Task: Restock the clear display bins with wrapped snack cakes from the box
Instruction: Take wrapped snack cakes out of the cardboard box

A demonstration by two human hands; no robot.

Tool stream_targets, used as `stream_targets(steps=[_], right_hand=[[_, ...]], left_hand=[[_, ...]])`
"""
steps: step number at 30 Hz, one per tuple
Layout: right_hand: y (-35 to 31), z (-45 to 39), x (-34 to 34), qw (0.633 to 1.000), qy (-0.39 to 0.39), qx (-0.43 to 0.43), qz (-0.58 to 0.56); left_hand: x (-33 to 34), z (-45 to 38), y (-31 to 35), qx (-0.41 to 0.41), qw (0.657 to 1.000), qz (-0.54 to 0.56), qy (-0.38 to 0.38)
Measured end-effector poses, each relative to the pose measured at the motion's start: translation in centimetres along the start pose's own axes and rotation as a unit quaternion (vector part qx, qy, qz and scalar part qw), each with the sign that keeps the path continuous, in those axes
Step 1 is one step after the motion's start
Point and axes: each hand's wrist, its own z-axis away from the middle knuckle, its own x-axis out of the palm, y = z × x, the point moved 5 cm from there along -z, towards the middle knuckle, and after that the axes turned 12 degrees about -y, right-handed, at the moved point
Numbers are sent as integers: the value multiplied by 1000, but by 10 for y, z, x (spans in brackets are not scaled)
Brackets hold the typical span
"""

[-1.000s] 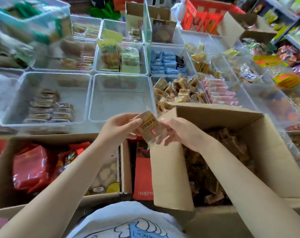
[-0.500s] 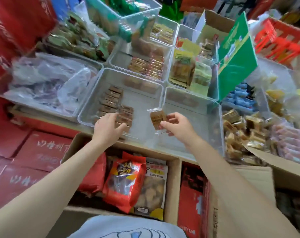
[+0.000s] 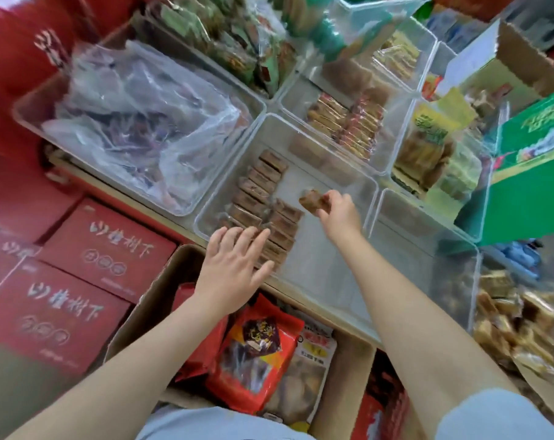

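Done so far: two short rows of brown wrapped snack cakes [image 3: 263, 208] lie along the left side of the clear rectangular plastic display bin [image 3: 348, 185].
Left to do: most of that bin's floor is bare, so I judge restocking far from finished.
Right hand [image 3: 340, 214]: reaches over the bin, fingers pinching one brown wrapped snack cake [image 3: 310, 201] above the bare floor.
Left hand [image 3: 234, 265]: spread flat, fingers released, at the bin's near edge, touching the nearest cakes.
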Motion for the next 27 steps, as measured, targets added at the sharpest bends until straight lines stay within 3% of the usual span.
stream_targets(steps=[9,14,19,27], right_hand=[[-39,-35,44,992,-108,-37,59],[-26,-28,51,988,-88,10,129],[-21,-19,48,986,-153,-5,69],[4,87,27,995,-67,-76,-9]], left_hand=[[2,-24,8,0,1000,-1,-2],[3,-21,7,11,1000,-9,10],[0,-21,7,18,1000,-11,-7],[-10,-8,9,-9,993,-21,-115]])
